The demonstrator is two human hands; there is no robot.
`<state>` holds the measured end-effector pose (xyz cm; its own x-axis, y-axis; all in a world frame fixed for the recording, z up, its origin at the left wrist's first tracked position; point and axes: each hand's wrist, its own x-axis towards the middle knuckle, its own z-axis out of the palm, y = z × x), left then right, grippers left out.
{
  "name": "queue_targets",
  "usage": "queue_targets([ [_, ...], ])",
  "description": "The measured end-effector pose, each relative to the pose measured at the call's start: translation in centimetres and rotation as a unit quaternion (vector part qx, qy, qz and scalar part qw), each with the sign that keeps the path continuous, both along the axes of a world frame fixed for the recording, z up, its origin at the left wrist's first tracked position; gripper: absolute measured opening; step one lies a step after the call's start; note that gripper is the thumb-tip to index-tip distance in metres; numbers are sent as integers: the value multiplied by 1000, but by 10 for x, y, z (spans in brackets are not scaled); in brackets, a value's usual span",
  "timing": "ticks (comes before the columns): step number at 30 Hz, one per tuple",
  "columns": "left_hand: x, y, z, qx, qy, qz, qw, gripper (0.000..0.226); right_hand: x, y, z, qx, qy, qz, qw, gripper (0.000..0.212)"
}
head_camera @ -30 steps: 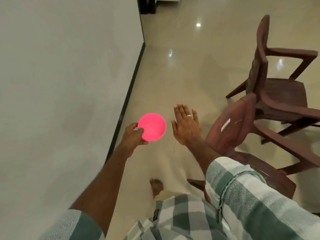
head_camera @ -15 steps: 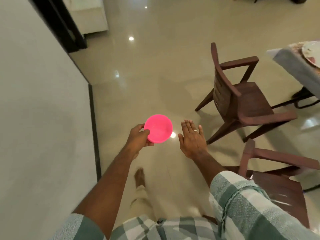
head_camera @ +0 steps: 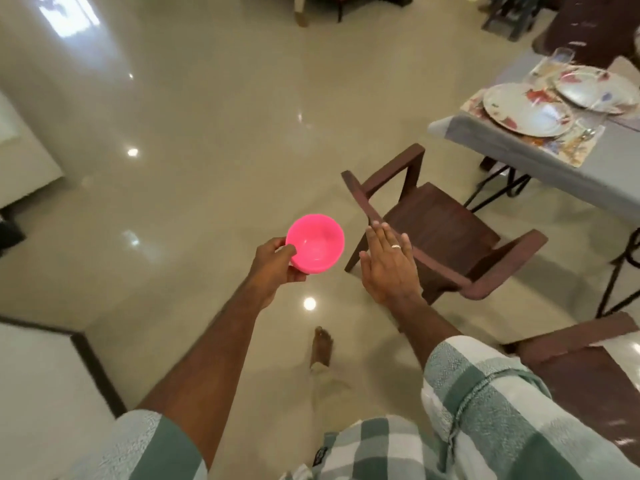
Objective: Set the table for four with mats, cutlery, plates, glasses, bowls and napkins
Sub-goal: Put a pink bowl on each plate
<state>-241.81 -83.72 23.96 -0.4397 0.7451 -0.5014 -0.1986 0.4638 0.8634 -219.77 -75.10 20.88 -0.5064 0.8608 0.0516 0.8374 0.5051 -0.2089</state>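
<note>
Left hand grips pink bowl; right hand flat, holding nothing. Far-right tabletop partly set: mats, plates, glass. Bowls pending.

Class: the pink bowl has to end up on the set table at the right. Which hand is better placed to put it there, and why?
Probably the left hand: its fingers already grip the pink bowl by the rim. The right hand is open and empty near the chair, though nearer the table, so using it would need a handover.
</note>
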Motion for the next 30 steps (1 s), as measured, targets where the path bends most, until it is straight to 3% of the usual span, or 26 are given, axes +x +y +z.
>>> queue_targets([
  [14,-85,369,17,-6,-24,-213,977,32,-75,263,-3,-33,10,-224,974,55],
  [21,-102,531,-5,-10,-76,-341,937,32,-109,374,-21,-53,-1,-345,937,58],
  [30,-118,693,3,-24,-94,-471,877,38,-158,478,2,-40,-27,-489,871,62],
])
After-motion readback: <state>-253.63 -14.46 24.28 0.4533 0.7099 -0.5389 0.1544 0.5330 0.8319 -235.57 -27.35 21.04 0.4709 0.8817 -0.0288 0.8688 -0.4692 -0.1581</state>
